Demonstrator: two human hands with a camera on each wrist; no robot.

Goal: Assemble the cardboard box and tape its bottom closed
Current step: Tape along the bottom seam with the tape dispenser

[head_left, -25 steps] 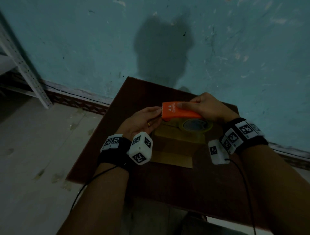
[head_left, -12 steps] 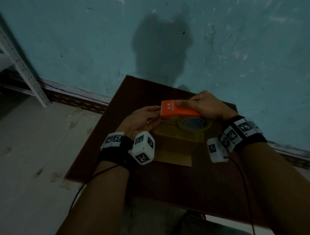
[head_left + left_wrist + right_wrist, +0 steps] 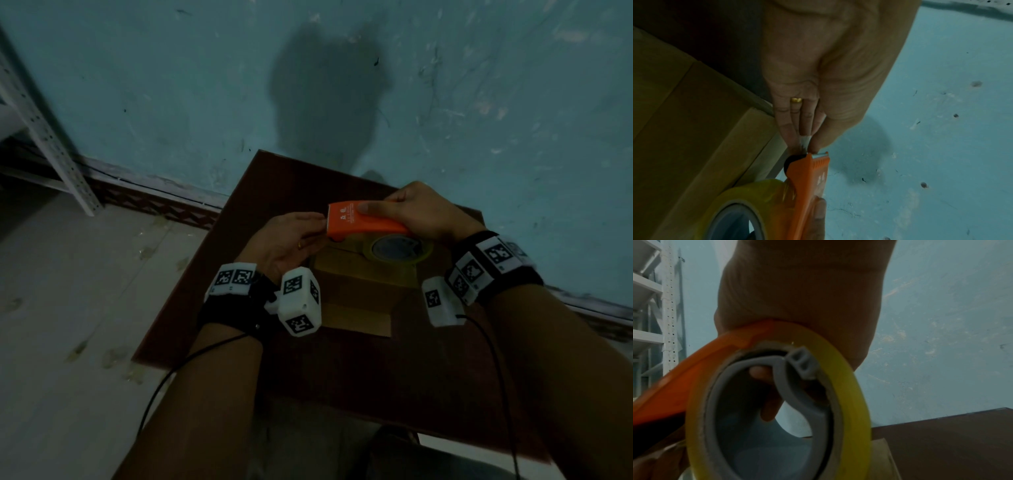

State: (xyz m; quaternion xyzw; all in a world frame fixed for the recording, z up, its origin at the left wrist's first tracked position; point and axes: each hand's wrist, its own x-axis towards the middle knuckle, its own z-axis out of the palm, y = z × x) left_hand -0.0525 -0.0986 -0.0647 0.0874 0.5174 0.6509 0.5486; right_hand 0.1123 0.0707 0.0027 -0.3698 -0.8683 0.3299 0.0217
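A brown cardboard box (image 3: 363,284) (image 3: 701,123) stands on the dark table (image 3: 342,377), a flap lying out toward me. Just above its far side my right hand (image 3: 418,214) grips an orange tape dispenser (image 3: 359,222) (image 3: 807,191) (image 3: 670,394) holding a yellowish tape roll (image 3: 397,248) (image 3: 844,386). My left hand (image 3: 291,236) (image 3: 809,141) reaches to the dispenser's toothed end, and its thumb and fingertips pinch the tape end (image 3: 804,142) there. The box's far edge is hidden behind the dispenser.
The table stands against a blue-green wall (image 3: 479,102). A white metal shelf frame (image 3: 41,133) stands at the left on the pale floor (image 3: 68,308). Cables run from both wrist cameras along my forearms.
Both hands and the dispenser stay almost in place; the dispenser has lifted slightly, and my left fingertips have closed in on its toothed end.
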